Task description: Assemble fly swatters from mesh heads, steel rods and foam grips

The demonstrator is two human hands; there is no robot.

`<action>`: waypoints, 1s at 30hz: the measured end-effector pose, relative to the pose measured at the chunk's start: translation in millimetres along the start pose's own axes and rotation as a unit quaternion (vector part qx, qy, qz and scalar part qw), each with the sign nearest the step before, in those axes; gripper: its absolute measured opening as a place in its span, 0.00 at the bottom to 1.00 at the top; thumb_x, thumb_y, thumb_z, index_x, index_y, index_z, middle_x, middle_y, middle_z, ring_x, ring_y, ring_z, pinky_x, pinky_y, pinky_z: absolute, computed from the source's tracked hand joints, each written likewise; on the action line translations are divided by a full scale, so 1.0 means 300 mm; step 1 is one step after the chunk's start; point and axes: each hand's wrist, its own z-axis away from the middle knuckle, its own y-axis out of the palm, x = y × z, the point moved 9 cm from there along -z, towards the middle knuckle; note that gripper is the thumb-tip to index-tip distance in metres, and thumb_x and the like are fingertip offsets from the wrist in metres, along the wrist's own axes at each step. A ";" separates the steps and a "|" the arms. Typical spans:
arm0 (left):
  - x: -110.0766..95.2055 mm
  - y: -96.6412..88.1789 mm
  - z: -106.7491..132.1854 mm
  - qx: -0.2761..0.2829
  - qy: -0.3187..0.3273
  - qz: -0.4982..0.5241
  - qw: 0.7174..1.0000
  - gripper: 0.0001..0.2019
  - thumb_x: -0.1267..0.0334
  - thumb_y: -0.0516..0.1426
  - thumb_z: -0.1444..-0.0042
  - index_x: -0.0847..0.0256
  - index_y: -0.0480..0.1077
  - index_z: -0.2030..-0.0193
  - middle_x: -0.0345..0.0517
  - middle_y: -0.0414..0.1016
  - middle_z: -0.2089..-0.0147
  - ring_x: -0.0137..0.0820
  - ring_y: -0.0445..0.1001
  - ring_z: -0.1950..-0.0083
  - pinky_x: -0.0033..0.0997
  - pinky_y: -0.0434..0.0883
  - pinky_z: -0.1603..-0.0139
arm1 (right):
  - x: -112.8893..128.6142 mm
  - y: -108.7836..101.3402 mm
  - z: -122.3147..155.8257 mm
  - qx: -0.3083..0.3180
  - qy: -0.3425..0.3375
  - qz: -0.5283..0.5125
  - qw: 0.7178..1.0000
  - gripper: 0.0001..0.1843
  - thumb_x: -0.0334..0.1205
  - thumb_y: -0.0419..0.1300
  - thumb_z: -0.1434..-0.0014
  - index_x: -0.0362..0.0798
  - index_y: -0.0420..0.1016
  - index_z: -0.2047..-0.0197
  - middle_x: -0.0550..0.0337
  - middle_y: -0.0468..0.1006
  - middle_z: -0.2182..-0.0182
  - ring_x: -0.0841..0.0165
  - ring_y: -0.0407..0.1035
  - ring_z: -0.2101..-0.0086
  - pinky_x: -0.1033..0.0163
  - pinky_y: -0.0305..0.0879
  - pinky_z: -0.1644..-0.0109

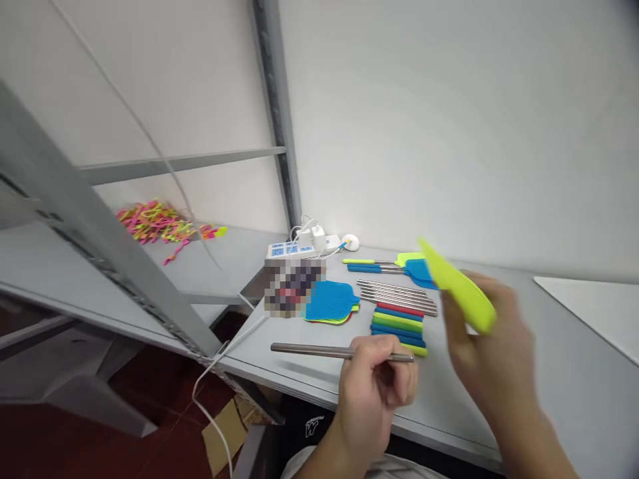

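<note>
Right hand (pixel 492 332) is pinching a neon-yellow flyswatter part (pixel 459 293), motion-blurred, above the table (pixel 449 406); left hand (pixel 377 382) grips a metal rod (pixel 309 349), midsection hidden. I can't see what's behind those blurry pixels (pixel 292 289).

"What covers the arms?"
"Nothing: left hand (pixel 375 386), right hand (pixel 499 346) and forearms (pixel 536 429) are all bare."
"And the clothes?"
"Black cloth (pixel 292 422) low in view, with a white mark (pixel 313 426) like a slanted W. Some pale grey cloth (pixel 407 468) shows along the bottom edge."
</note>
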 end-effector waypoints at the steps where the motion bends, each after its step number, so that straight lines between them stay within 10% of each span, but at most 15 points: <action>1: -0.021 -0.006 0.007 -0.009 0.021 0.015 1.000 0.22 0.57 0.52 0.41 0.61 0.57 0.85 0.35 0.47 0.86 0.23 0.46 0.82 0.31 0.44 0.77 | 0.070 0.088 -0.008 0.076 -0.069 0.023 0.994 0.18 0.34 0.53 0.37 0.50 0.68 0.44 0.50 0.74 0.47 0.56 0.71 0.52 0.56 0.68 0.55; 5: -0.143 -0.070 0.026 -0.065 0.144 0.102 0.982 0.23 0.56 0.51 0.39 0.60 0.52 0.83 0.34 0.46 0.84 0.22 0.43 0.81 0.31 0.48 0.76 | 0.259 0.398 0.005 0.286 -0.287 0.158 0.900 0.31 0.21 0.46 0.43 0.51 0.65 0.39 0.46 0.65 0.39 0.57 0.69 0.54 0.57 0.65 0.59; 11: -0.216 -0.160 0.051 -0.127 0.242 0.185 0.944 0.23 0.58 0.48 0.37 0.59 0.47 0.82 0.34 0.43 0.84 0.23 0.40 0.81 0.30 0.50 0.78 | 0.336 0.608 0.064 0.343 -0.383 0.250 0.821 0.19 0.26 0.48 0.38 0.46 0.73 0.49 0.43 0.71 0.49 0.54 0.67 0.57 0.56 0.62 0.60; 16: -0.266 -0.180 0.106 -0.144 0.358 0.182 0.905 0.24 0.58 0.49 0.37 0.59 0.44 0.82 0.33 0.40 0.85 0.23 0.39 0.83 0.28 0.51 0.81 | 0.303 0.658 0.083 0.353 -0.368 0.270 0.817 0.20 0.25 0.49 0.40 0.44 0.73 0.48 0.43 0.71 0.52 0.54 0.67 0.59 0.56 0.60 0.62; 30: -0.177 -0.163 0.060 -0.168 0.250 0.152 0.941 0.27 0.54 0.53 0.41 0.59 0.43 0.84 0.32 0.39 0.86 0.22 0.37 0.84 0.29 0.49 0.81 | 0.284 0.659 0.076 0.453 -0.331 0.233 0.794 0.32 0.19 0.50 0.46 0.39 0.66 0.38 0.39 0.70 0.46 0.52 0.66 0.50 0.55 0.63 0.53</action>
